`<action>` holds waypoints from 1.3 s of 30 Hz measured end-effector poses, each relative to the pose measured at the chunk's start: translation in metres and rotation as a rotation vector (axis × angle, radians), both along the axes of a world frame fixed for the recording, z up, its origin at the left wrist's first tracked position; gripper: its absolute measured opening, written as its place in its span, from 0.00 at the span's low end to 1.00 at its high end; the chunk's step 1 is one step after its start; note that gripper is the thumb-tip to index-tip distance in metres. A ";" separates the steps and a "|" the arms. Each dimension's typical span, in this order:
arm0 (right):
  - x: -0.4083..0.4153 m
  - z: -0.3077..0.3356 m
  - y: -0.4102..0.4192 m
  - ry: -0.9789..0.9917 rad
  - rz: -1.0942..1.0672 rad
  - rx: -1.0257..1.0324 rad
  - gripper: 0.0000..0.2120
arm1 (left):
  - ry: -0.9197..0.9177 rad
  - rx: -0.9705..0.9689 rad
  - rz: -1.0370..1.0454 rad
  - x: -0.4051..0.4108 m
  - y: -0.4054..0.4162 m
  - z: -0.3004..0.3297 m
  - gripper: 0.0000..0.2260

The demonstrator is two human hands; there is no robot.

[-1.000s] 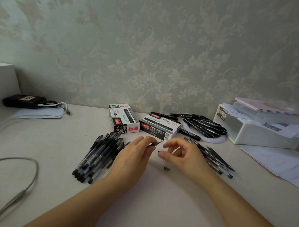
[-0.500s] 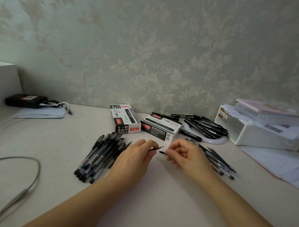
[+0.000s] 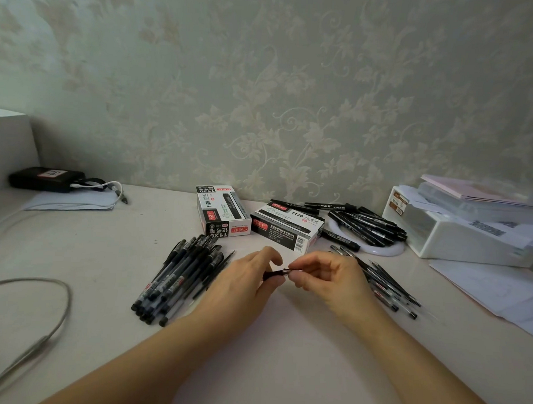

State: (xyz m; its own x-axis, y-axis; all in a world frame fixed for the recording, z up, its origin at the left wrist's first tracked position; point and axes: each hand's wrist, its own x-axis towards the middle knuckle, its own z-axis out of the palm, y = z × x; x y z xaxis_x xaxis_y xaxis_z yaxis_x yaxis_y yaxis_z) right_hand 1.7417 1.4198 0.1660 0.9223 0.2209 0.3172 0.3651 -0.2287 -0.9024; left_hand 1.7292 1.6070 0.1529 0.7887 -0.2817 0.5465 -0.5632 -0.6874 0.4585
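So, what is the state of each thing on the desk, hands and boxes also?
pen, held between both hands.
left hand, grips the pen's barrel.
right hand, pinches the pen's tip end.
left box, looks closed, lying flat.
right box, looks closed, lying flat.
pen heap, capped, lying loose.

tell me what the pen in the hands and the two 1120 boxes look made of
The pen: likely black plastic with a silvery, possibly metal tip that glints; mostly hidden by the left hand and right hand. The boxes: printed cardboard, slightly glossy, with sharp folded edges and a barcode.
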 end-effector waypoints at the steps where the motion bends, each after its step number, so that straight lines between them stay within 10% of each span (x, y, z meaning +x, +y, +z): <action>1: 0.000 0.000 0.000 0.005 0.001 -0.001 0.07 | -0.007 0.002 -0.006 0.001 0.000 0.000 0.06; 7: 0.001 0.000 -0.004 0.082 -0.001 -0.033 0.01 | -0.044 0.037 -0.076 -0.003 -0.001 0.005 0.03; 13: -0.004 -0.003 0.002 -0.045 -0.108 -0.262 0.21 | -0.062 0.055 -0.051 -0.003 -0.002 0.005 0.02; 18: 0.000 -0.002 0.000 -0.045 -0.042 -0.209 0.03 | -0.050 0.036 -0.005 -0.002 0.000 0.003 0.03; 25: 0.000 -0.007 0.002 -0.017 -0.078 -0.201 0.22 | -0.062 0.040 -0.030 -0.003 -0.002 0.003 0.03; 30: 0.004 -0.008 -0.002 0.009 -0.010 -0.186 0.04 | -0.038 0.020 -0.013 -0.002 0.000 0.002 0.04; 39: 0.000 -0.005 0.002 0.014 -0.032 -0.188 0.20 | -0.057 -0.001 -0.034 -0.003 -0.001 0.003 0.03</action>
